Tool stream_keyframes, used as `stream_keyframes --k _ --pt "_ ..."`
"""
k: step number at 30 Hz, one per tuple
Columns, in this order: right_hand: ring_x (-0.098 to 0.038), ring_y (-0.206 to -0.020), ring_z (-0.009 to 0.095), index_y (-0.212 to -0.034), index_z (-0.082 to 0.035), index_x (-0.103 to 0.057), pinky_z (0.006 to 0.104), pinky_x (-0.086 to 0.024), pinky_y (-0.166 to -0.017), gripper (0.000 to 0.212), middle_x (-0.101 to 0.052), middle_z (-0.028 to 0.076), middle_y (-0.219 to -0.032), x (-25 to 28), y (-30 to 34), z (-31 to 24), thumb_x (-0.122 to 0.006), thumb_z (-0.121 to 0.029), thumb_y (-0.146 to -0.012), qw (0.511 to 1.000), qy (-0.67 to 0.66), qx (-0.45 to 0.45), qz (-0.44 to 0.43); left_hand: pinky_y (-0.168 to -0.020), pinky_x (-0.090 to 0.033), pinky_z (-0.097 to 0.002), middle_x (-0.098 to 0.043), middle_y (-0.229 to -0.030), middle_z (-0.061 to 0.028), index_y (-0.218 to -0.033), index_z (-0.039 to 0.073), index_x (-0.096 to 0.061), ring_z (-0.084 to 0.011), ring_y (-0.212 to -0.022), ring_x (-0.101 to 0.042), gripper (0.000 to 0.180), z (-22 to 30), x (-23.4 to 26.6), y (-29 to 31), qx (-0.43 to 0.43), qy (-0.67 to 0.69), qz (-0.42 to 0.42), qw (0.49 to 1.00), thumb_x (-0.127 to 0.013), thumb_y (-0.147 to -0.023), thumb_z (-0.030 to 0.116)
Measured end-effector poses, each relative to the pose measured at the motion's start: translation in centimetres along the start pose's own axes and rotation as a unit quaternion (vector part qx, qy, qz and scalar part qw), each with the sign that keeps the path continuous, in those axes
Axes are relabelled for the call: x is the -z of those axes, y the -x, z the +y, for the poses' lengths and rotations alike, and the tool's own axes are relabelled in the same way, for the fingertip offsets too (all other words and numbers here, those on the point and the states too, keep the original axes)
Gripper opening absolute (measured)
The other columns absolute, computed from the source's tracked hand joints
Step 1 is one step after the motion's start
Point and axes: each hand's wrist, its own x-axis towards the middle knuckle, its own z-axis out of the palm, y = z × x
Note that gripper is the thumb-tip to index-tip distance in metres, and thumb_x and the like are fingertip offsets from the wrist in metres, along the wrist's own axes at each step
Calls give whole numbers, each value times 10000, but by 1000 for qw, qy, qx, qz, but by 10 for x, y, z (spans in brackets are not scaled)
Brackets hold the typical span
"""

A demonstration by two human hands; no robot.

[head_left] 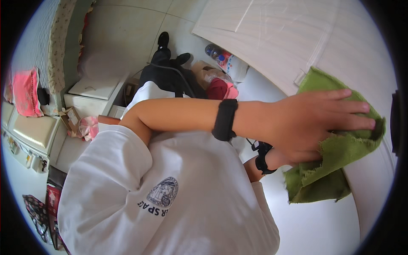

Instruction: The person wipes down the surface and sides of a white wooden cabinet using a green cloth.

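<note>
My left hand (306, 119) reaches across my body to the right, a black band around its wrist. It lies palm down on a green cloth (335, 157) with frayed edges, fingers stretched out and slightly apart. The cloth is folded and rumpled against a white panel (289, 38) of furniture, and its lower part hangs down. Just below the left hand is my right hand (278, 159), with a black strapped device at the wrist. The left hand and the cloth cover the right hand's fingers, so their grip is hidden.
On the floor by the panel stand a clear plastic bottle (214, 52) and a bag with red and pink items (221, 88). Far left are a pink cloth (26, 92), a white cabinet (91, 87) and an open cardboard box (70, 119). A pale tiled floor (123, 34) lies ahead.
</note>
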Motion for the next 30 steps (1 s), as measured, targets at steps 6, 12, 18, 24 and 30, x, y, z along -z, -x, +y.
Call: stream_keyframes --k 6,12,18,24,30 --pt "-481 -1208 319 -1346 -56 -424 441 -394 -992 634 -484 146 -1347 -29 12 11 -706 -274 -822 995 85 -26 -40 -1188 -129 -467 -353 -1516 -37 -1305 56 -516 -252 -1446 -214 683 -25 36 18 171 88 -41 980 -583 -626 46" --pt "-476 -1204 321 -1339 -34 -423 441 -387 -997 607 -473 160 -1351 -66 9 36 -686 -247 -835 987 132 -46 -82 -1195 -22 -411 -307 -1553 2 -1412 133 -442 -209 -1470 -158 828 -50 65 28 292 85 -84 949 -469 -602 -40" --pt "-471 -1200 323 -1331 -11 -422 441 -381 -1002 580 -463 175 -1355 -47 52 37 -667 -221 -849 971 184 -49 -147 -1191 -112 -436 -352 -1521 9 -1415 139 -427 -186 -1452 -204 853 -47 66 31 280 21 -106 954 -490 -582 -28" --pt "-467 -1196 325 -1324 12 -421 441 -375 -1007 554 -453 189 -1359 -37 61 40 -647 -194 -862 965 198 -50 -168 -1187 -156 -469 -394 -1485 -62 -1433 126 -405 -245 -1435 -250 914 -66 66 38 305 -80 -26 949 -548 -535 32" --pt "-462 -1192 326 -1316 35 -420 442 -369 -1012 528 -442 204 -1364 -22 43 19 -628 -168 -876 978 169 -60 -108 -1162 -185 -553 -384 -1485 -90 -1348 94 -521 -353 -1404 -285 804 -36 37 -9 122 30 -14 992 -714 -593 294"
